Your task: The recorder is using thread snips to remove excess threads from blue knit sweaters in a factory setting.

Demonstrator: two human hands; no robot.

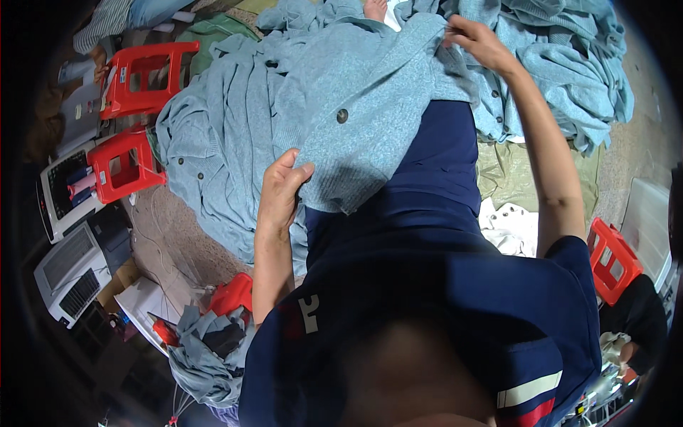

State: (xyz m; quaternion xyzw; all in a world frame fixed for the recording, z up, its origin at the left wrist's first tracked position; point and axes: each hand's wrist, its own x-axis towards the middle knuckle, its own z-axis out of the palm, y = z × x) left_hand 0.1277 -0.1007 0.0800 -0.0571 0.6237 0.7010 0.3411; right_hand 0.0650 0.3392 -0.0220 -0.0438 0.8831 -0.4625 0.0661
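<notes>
A light blue knitted cardigan [370, 92] lies spread over my lap, with one dark round button showing on its front. Its lower ribbed corner is pinched between the thumb and fingers of my left hand [281, 181]. At the far right end of the same cardigan, my right hand [480, 46] has its fingers bent together on the upper edge; the fingertips are partly blurred. More light blue knitwear [220, 135] is heaped to the left of it, and another pile of the same cloth [562, 57] lies to the far right.
Red plastic stools [146, 78] stand at the left, another red stool [615, 262] at the right. A grey-white boxy appliance [71, 267] and a heap of grey-blue clothes [203, 356] sit lower left. White cloth [509, 228] lies by my right side. A person's striped sleeve [103, 28] shows top left.
</notes>
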